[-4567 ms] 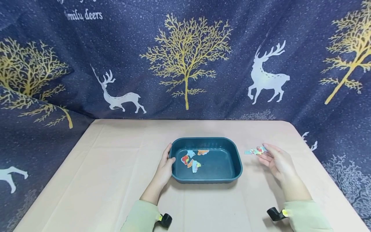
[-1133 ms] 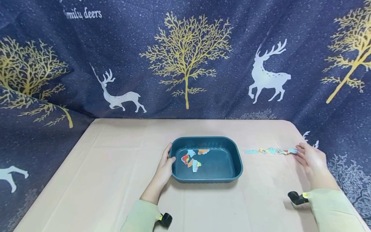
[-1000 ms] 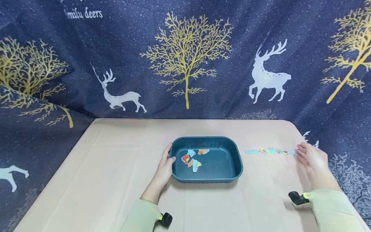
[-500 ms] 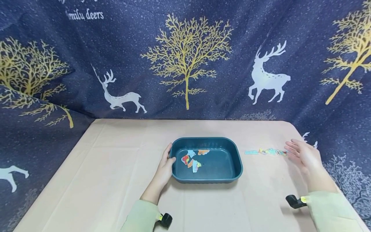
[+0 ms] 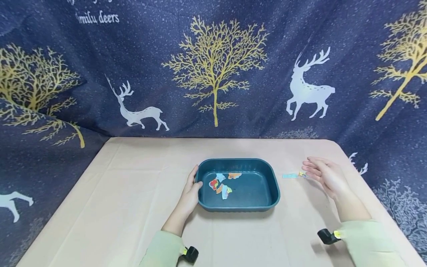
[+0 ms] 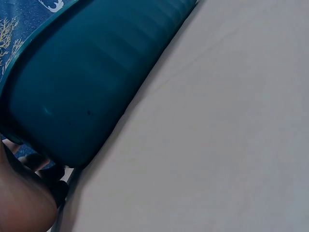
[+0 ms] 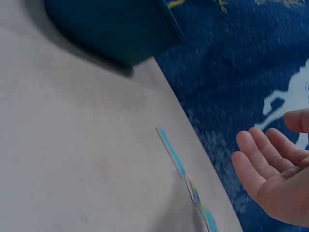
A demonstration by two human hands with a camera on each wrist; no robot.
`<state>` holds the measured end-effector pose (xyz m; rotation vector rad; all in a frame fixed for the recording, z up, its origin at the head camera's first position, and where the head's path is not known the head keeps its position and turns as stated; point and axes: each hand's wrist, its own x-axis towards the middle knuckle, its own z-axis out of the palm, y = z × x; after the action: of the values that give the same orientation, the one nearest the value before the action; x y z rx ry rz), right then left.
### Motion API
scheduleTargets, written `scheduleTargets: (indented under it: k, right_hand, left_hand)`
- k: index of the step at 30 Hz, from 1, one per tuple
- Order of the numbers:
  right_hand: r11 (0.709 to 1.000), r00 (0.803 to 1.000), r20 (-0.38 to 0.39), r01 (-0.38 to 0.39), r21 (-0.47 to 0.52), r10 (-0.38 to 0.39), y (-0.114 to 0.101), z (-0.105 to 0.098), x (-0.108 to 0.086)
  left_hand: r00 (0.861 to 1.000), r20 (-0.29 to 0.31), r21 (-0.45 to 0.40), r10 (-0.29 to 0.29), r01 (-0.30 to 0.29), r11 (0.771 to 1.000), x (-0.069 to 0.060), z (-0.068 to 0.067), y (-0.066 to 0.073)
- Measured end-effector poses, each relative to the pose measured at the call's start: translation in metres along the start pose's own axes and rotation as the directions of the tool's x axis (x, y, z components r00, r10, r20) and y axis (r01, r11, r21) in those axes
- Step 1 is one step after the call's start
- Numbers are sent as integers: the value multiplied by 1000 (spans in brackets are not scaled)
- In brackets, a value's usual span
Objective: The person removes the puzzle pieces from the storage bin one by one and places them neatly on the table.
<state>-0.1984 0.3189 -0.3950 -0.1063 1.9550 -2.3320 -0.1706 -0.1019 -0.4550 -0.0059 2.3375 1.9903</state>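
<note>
A dark teal tray (image 5: 253, 189) stands on the table, with several torn-looking colourful pieces (image 5: 226, 191) on the left part of its floor. My left hand (image 5: 188, 193) grips the tray's left wall, thumb over the rim; the left wrist view shows the hand (image 6: 24, 198) at the tray's corner. To the right of the tray lies a row of pieces, a light blue strip (image 5: 290, 175) at its left end. Over that row hovers my right hand (image 5: 330, 178), its fingers extended and holding nothing; it hides the row's right part. In the right wrist view the row (image 7: 171, 152) runs below the hand (image 7: 280, 179).
A pale cloth covers the table (image 5: 133, 207). Behind and beside it hangs a dark blue curtain (image 5: 260, 122) with gold trees and white deer. A small black device (image 5: 191, 254) is on the left wrist, another (image 5: 327, 236) on the right.
My right hand has let go of the row's right end and moved left over the row. The row has grown longer since the oldest frame. The left hand and tray have stayed put.
</note>
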Motion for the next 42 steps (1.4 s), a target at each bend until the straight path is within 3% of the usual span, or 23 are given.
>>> scheduleTargets:
  k: [17, 42]
  right_hand:
    - [979, 997, 55, -45, -201, 57, 1, 64, 12]
    - [933, 980, 145, -81, -350, 139, 24, 140, 31]
  left_hand:
    - [1000, -2, -5, -6, 6, 1000, 0, 0, -2]
    - [1000, -7, 19, -13, 13, 1000, 1, 0, -2]
